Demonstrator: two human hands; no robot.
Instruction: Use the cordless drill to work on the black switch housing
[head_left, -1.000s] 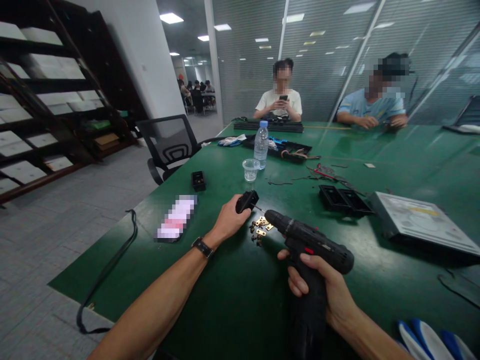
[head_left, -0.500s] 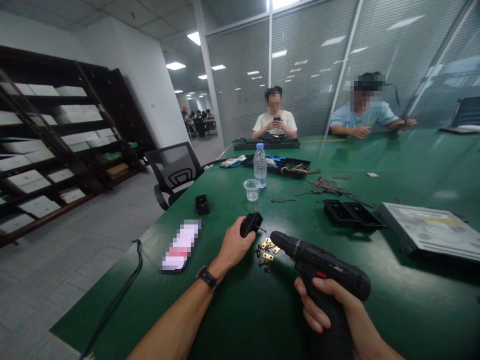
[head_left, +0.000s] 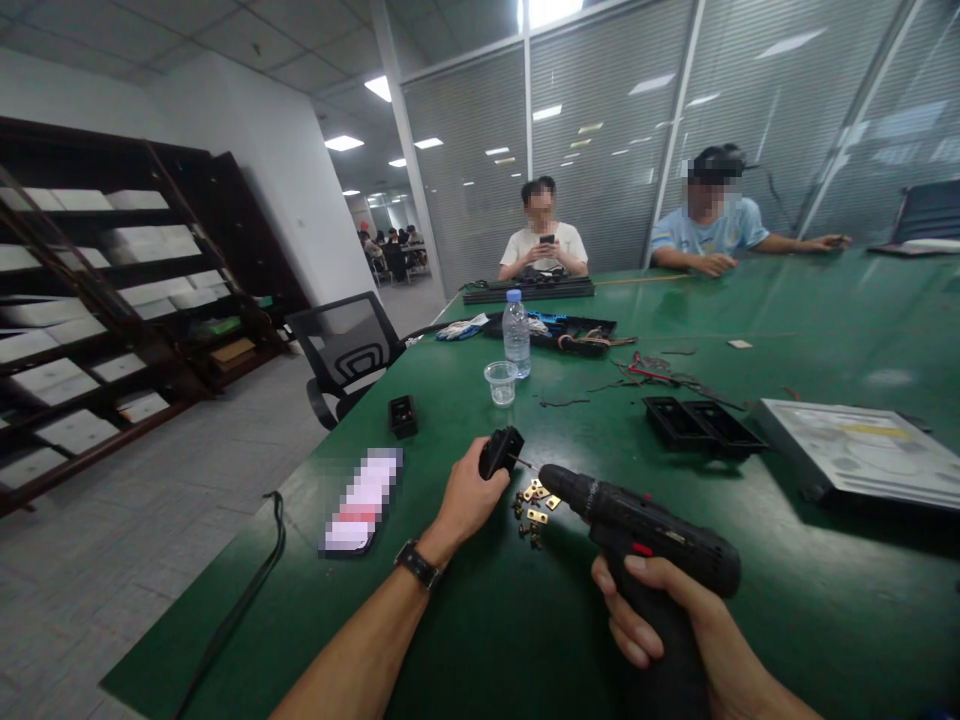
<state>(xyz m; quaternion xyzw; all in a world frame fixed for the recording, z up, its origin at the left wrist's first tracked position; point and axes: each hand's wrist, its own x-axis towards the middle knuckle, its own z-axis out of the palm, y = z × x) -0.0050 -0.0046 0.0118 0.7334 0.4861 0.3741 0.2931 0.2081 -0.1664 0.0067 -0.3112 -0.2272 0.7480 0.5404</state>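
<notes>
Head: black housing in left hand

- Blue-capped bottle, upright on the green surface, just behind a clear plastic cup
- Lit phone, lying face up near the left edge
- Black mesh chair beside that edge
- Dark bookcase at far left, stacked with white boxes
- Across the surface, person in white, with a dark phone in both hands
- Farther right, person in light blue

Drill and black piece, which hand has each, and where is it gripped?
Right hand holds the drill by its handle; left hand holds the black piece by its left side.
</notes>
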